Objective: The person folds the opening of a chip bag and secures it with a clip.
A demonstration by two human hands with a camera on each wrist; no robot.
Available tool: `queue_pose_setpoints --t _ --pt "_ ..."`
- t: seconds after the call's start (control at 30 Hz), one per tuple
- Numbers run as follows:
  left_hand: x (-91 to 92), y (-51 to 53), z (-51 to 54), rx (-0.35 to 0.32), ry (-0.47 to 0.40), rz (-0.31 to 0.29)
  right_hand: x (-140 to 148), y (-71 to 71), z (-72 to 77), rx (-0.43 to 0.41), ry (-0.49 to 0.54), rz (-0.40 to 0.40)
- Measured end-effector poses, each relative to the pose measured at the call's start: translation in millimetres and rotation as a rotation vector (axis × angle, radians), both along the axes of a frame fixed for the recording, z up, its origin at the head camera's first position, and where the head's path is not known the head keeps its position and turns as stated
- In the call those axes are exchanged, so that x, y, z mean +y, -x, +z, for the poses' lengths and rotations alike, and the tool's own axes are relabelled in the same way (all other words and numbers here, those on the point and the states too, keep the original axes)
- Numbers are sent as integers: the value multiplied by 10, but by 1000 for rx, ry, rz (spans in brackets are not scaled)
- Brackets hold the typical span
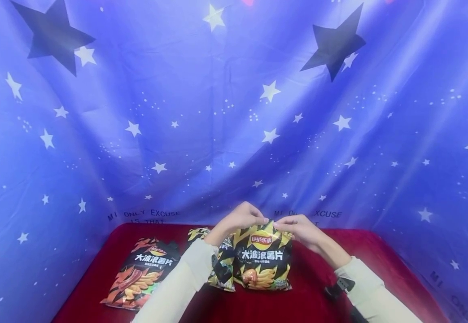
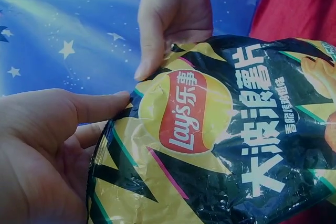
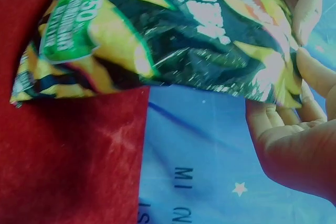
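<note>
A yellow-and-black bag of Lay's potato chips (image 1: pixel 264 258) stands upright on the red cloth, its printed front toward me. My left hand (image 1: pixel 242 217) pinches its top edge between thumb and fingers, near the middle. Close beside it, my right hand (image 1: pixel 300 229) pinches the same edge on the right. The left wrist view shows the left thumb (image 2: pixel 100 107) on the front of the seal, with fingers behind. In the right wrist view the right fingers (image 3: pixel 283 140) lie behind the bag. No tear shows in the top edge.
A second yellow-and-black chip bag (image 1: pixel 221 269) stands just left, partly hidden by my left arm. Farther left lies a red-and-black chip bag (image 1: pixel 141 273). A red velvety cloth (image 1: pixel 310 287) covers the table. Blue star-printed curtains (image 1: pixel 217 112) hang behind and at both sides.
</note>
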State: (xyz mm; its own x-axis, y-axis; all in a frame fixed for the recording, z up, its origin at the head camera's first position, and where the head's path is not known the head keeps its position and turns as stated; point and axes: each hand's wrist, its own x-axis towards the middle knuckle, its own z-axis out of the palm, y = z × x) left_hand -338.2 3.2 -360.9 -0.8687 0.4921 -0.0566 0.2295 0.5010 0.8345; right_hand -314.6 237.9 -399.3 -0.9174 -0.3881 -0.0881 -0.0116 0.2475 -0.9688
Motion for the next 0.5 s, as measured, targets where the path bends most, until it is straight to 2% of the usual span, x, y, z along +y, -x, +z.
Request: queue_pose_setpoints --t 0.27,0.5 --pt "-29 45 18 -34 -35 -75 -160 82 120 -44 -120 -5" --pt "-67 99 24 -31 -17 -118 -167 141 148 -111 -55 50"
